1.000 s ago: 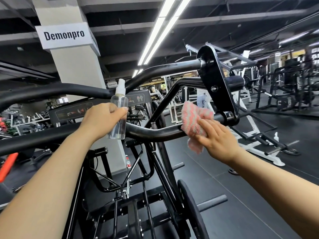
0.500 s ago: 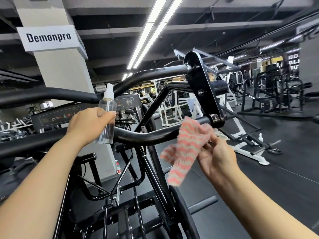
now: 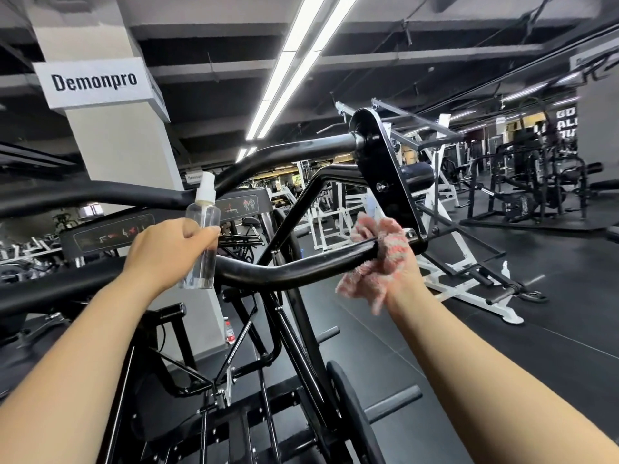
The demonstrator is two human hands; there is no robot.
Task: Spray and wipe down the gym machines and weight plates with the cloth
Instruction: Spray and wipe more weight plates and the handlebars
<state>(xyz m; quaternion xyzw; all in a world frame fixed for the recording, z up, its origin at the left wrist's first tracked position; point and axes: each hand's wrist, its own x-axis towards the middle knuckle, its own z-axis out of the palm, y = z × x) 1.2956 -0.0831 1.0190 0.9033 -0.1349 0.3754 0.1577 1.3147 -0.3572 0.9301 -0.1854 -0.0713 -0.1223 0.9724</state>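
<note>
A black gym machine fills the middle, with a bent black handle bar [image 3: 294, 266] running to a black end plate [image 3: 385, 172]. My left hand [image 3: 164, 246] grips a clear spray bottle [image 3: 201, 242] with a white nozzle, upright in front of the bar. My right hand [image 3: 402, 276] wraps the pink and grey striped cloth [image 3: 382, 259] round the bar's right end, just below the end plate; the cloth covers most of the fingers. A black weight plate [image 3: 351, 410] sits edge-on on the machine below.
A grey pillar [image 3: 127, 155] with a "Demonpro" sign stands behind the machine at left. A small red-labelled bottle [image 3: 229, 331] stands on the floor by its foot. White and black machines [image 3: 522, 192] line the right side, with black floor [image 3: 502, 346] between.
My right hand had lifted the cloth off the bar and let it hang; now it has come back and wrapped the cloth round the bar's right end. The left hand with the bottle stayed put.
</note>
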